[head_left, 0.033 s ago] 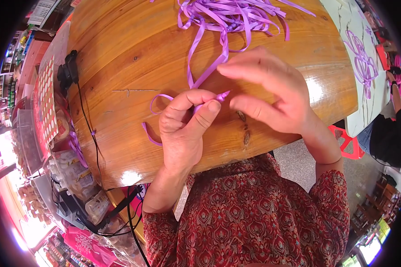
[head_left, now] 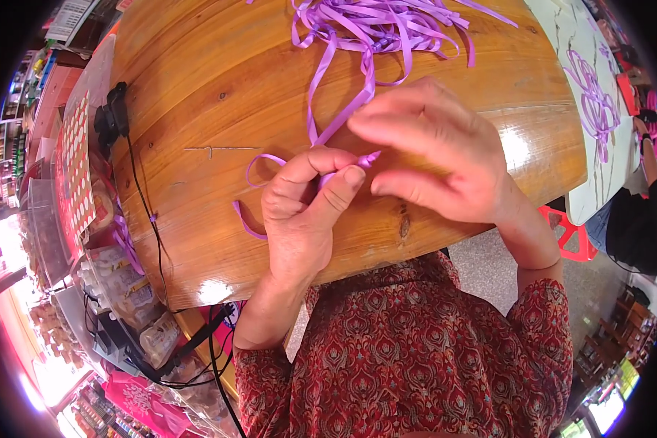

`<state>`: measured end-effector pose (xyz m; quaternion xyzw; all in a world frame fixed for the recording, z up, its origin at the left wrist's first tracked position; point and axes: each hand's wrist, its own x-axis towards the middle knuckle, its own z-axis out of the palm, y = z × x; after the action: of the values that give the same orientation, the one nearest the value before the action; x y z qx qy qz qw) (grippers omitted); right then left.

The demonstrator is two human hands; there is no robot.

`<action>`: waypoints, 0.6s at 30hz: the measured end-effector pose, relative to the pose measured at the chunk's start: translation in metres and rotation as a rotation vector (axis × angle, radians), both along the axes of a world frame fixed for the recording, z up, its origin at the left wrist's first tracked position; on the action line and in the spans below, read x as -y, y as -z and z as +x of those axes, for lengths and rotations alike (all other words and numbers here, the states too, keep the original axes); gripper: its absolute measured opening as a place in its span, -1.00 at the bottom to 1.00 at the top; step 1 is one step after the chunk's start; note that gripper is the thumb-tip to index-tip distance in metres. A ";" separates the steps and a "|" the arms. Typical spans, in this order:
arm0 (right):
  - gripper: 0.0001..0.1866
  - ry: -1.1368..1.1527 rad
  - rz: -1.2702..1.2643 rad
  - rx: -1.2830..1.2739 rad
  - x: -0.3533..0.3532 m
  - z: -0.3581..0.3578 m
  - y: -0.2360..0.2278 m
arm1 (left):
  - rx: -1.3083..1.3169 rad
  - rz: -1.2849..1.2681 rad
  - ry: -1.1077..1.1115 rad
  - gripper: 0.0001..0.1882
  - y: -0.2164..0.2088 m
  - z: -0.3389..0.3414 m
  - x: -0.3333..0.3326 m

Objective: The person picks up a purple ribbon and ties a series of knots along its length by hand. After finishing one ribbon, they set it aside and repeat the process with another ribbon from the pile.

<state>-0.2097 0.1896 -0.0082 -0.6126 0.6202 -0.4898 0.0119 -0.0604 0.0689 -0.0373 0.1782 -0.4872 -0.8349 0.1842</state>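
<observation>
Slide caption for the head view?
Left hand pinches a purple ribbon over a wooden table, the open right hand beside it.

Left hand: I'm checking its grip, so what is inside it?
A purple ribbon: its twisted tip shows past the thumb and forefinger of the left hand. The curled fingers hide most of the palm; what lies there cannot be seen.

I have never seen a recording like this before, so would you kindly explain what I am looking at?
There is no machine, just a person's two bare hands, seen by a wide fisheye camera worn on the head, which bends straight edges. The left hand pinches a purple ribbon with a pointed, twisted tip. The right hand is open beside it. On the wooden table lie a heap of purple ribbons and a thin rod-like tool.
</observation>
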 end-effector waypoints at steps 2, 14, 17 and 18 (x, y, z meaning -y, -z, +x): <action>-0.54 0.029 -0.015 -0.112 0.001 0.003 -0.002 | -0.099 -0.078 -0.043 -0.89 -0.004 -0.004 -0.007; -0.70 -0.054 0.089 -0.400 -0.023 -0.007 0.004 | 0.109 -0.510 0.053 -0.94 0.004 0.005 -0.001; -0.61 -0.011 0.107 -0.385 -0.032 -0.014 0.010 | 0.096 -0.470 -0.032 -0.94 0.002 0.006 0.000; -0.61 -0.010 0.109 -0.380 -0.031 -0.014 0.008 | 0.100 -0.468 -0.030 -0.94 0.001 0.005 -0.001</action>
<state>-0.2239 0.2204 -0.0159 -0.6956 0.6338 -0.3309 -0.0698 -0.0557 0.0696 -0.0385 0.1789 -0.6734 -0.6864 0.2084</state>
